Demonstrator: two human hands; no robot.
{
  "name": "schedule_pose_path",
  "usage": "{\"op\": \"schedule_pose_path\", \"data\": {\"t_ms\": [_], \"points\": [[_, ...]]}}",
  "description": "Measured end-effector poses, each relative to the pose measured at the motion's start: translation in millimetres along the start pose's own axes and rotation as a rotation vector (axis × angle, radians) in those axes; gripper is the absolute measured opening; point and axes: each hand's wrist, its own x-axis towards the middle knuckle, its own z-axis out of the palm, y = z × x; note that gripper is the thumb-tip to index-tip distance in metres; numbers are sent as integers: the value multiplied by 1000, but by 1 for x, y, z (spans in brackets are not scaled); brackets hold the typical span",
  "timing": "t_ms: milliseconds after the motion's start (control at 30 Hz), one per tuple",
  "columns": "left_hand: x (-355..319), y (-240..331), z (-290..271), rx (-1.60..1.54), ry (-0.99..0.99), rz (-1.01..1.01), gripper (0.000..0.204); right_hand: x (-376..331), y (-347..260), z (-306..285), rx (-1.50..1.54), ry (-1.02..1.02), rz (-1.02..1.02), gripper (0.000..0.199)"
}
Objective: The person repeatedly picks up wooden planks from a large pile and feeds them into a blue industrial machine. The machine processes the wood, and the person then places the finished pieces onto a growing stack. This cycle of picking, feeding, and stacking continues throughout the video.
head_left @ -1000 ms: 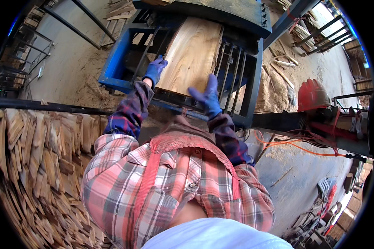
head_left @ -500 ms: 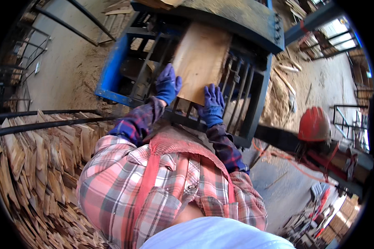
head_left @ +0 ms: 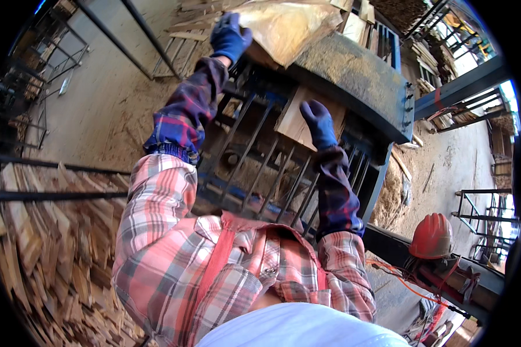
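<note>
My left hand (head_left: 230, 39), in a blue glove, reaches up to the left edge of a thick pale wood slab (head_left: 292, 29) on top of the blue machine's hood. Its fingers are stretched out, with the thumb next to the slab. My right hand (head_left: 319, 124), gloved too, is over a flat board (head_left: 296, 122), fingers extended and not wrapped round anything. That board lies on the machine's bars (head_left: 266, 173), and its far part is hidden under the sawdust-covered hood (head_left: 353, 78).
Stacked rough boards (head_left: 58, 254) fill the lower left behind a black rail (head_left: 52, 195). A red hard hat (head_left: 432, 236) sits on a beam at the right, near an orange cable (head_left: 405, 284). Sawdust (head_left: 391, 196) is heaped beside the machine.
The board has slid farther under the hood. My left hand has left it and moved up to the slab; my right hand has moved forward over the board. The view has shifted.
</note>
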Motion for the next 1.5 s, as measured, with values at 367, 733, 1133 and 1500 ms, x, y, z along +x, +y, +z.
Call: {"op": "schedule_pose_path", "data": {"t_ms": [367,733,1133,1500], "points": [[3,9,-2,21,-362,2,40,103,-12,31,814,87,595,49],[-207,128,-72,-822,-1069,-718,48,-208,12,-116,775,3,528,39],[-345,214,-227,-1178,-542,-1085,47,-372,53,-67,535,329,498,33],[-362,175,-202,-908,-634,-990,47,-367,7,-61,-364,149,-110,93]]}}
